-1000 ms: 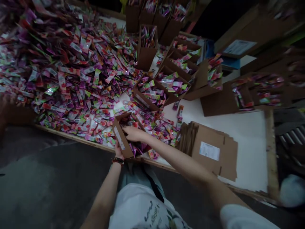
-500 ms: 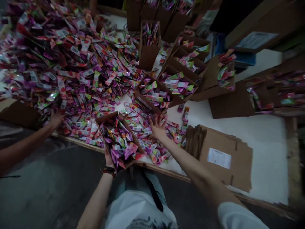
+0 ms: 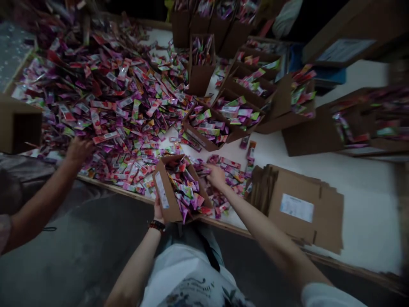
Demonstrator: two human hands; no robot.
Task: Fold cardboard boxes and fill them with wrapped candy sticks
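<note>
My left hand [image 3: 158, 209] grips the near left side of an open cardboard box [image 3: 163, 187], which is tilted at the table's front edge. Colourful candy packets [image 3: 188, 189], mostly pink, purple and green, fill the box. Just right of the box, my right hand [image 3: 216, 176] is closed on some loose packets [image 3: 202, 168] of the same kind. Its fingertips are partly hidden. More packets [image 3: 231, 170] lie beside and behind that hand on the white tabletop.
A large heap of packets [image 3: 121, 94] covers the table's left side, where another person's hand [image 3: 79, 149] reaches in. Several filled boxes [image 3: 204, 128] stand behind. Flattened cardboard boxes [image 3: 297, 209] lie stacked on the right. An open box [image 3: 21, 123] is at far left.
The box in my left hand has moved right and turned, so its labelled side shows. My right hand has gone from spread fingers to closed on packets. The other person's hand has shifted slightly.
</note>
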